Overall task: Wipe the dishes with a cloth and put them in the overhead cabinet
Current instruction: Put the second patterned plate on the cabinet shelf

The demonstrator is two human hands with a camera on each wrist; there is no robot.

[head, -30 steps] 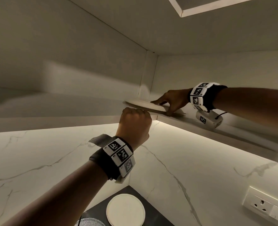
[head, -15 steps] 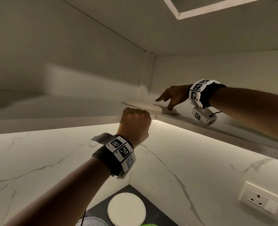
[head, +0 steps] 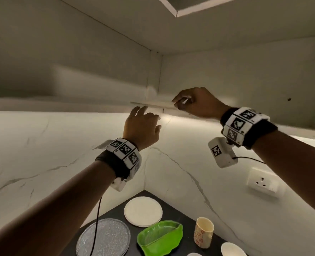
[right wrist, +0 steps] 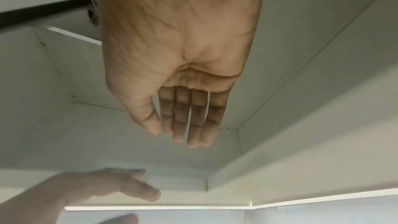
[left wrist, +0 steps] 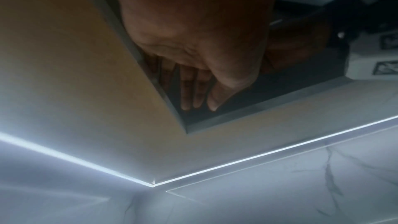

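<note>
Head view shows the plate (head: 153, 104) lying flat on the floor of my overhead cabinet (head: 97, 58), its thin edge jutting past the corner at about 12 o'clock. My right hand (head: 197, 103) hangs just beside its right end with the fingers loosely curled; from here I cannot tell whether they touch it. My left hand (head: 142, 129) is raised just below the plate's left end, fingers spread and relaxed, gripping nothing.

Right wrist view shows what the head view hides: my right hand (right wrist: 178, 67) has an empty palm and straight fingers held side by side, with the cabinet's pale inside behind them and my left hand (right wrist: 120, 183) blurred at 7 o'clock. The plate does not show there. Left wrist view shows my left hand (left wrist: 193, 40) with straight fingers under the cabinet's underside, and a light strip (left wrist: 258, 156) below it.

Down at 6 o'clock in the head view, the dark desk (head: 173, 204) carries a white plate (head: 143, 211), a glittery grey plate (head: 105, 237), a green dish (head: 160, 235), a patterned cup (head: 204, 231) and a white bowl (head: 232, 249). A wall socket (head: 262, 182) sits at 4 o'clock.
</note>
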